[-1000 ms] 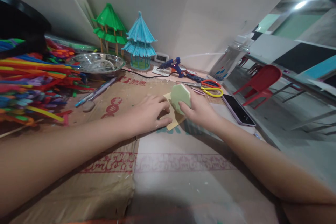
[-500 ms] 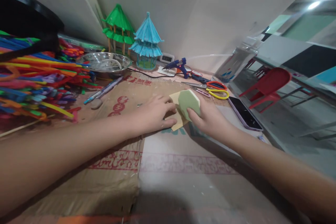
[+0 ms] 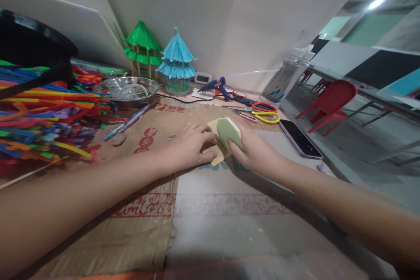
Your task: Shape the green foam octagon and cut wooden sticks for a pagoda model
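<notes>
My right hand [image 3: 247, 146] grips a pale green, many-sided block [image 3: 227, 132] with a white edge, its thumb on the near face. The block is tilted over a yellowish sheet [image 3: 219, 157] that lies on the cardboard-covered table. My left hand [image 3: 198, 144] rests at the left edge of that sheet, palm down, with thumb and fingers apart. A small gap shows between the left fingers and the block. The fingers of my right hand behind the block are hidden.
Scissors [image 3: 265, 117], a blue glue gun [image 3: 218, 87] and a phone [image 3: 301, 139] lie beyond and to the right. Blue [image 3: 177, 61] and green [image 3: 141, 46] pavilion models stand behind, near a metal bowl [image 3: 126, 89]. Colourful fuzzy sticks [image 3: 42, 113] fill the left side.
The camera view has shifted, so the background sits lower and slightly left. Both hands keep nearly the same pose, and the block stays in my right hand over the sheet.
</notes>
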### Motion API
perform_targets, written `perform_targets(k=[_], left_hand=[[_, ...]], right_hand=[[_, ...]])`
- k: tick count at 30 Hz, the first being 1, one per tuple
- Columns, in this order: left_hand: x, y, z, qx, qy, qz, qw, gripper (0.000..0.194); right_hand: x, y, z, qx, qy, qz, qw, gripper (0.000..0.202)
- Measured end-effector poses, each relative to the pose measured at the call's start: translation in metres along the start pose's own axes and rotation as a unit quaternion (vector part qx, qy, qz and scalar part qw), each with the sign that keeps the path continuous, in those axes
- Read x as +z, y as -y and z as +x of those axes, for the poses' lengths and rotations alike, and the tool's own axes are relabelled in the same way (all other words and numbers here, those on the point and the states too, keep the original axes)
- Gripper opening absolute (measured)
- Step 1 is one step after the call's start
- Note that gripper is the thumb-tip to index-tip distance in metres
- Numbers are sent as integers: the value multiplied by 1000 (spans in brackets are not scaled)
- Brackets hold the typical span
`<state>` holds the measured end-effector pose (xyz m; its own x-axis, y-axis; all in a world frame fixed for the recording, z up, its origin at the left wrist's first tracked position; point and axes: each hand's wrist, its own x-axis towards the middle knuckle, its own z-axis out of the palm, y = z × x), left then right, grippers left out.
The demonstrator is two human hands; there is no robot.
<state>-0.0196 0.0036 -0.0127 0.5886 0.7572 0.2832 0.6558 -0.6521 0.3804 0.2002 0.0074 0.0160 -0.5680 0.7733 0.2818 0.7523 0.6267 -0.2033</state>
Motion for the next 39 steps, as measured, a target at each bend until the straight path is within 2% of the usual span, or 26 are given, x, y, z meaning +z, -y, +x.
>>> perform_targets(k=[2, 5, 8, 10, 13, 15, 18, 24, 28, 34, 37, 39], left_hand=[[0, -1, 1, 0, 6, 3, 1000, 25], [0, -3, 0, -2, 8, 14, 1000, 26], [-1, -2, -2, -3, -12, 0, 1000, 25], [-1, 0, -2, -12, -30, -18, 999, 21], [-4, 4, 0, -43, -59, -52, 996, 16], [-7, 5, 2, -63, -81, -73, 992, 20], [-13, 2, 2, -77, -110, -97, 986, 23], [-18, -1, -2, -79, -142, -153, 975, 24], [-18, -2, -1, -99, -145, -185, 967, 36], [-19, -6, 0, -134, -129, -213, 959, 31], [-19, -10, -1, -157, -139, -247, 946, 32], [-17, -13, -1, -151, -130, -250, 947, 32]], right_hand=[[5, 1, 6, 22, -1, -16, 1000, 58], [14, -1, 34, 51, -21, -15, 998, 54], [14, -6, 54, 97, -83, 107, 986, 43], [11, -9, 53, 147, -114, 271, 945, 33], [9, -11, 35, 183, -111, 499, 840, 35], [10, -11, 25, 187, -100, 582, 785, 39], [13, -10, 19, 190, -85, 629, 749, 42], [14, -7, 19, 179, -79, 633, 749, 44], [15, -8, 17, 164, -73, 617, 767, 43], [16, -7, 15, 154, -81, 601, 780, 46], [14, 4, 10, 104, -75, 561, 818, 52], [12, 12, 6, 84, -61, 519, 848, 47]])
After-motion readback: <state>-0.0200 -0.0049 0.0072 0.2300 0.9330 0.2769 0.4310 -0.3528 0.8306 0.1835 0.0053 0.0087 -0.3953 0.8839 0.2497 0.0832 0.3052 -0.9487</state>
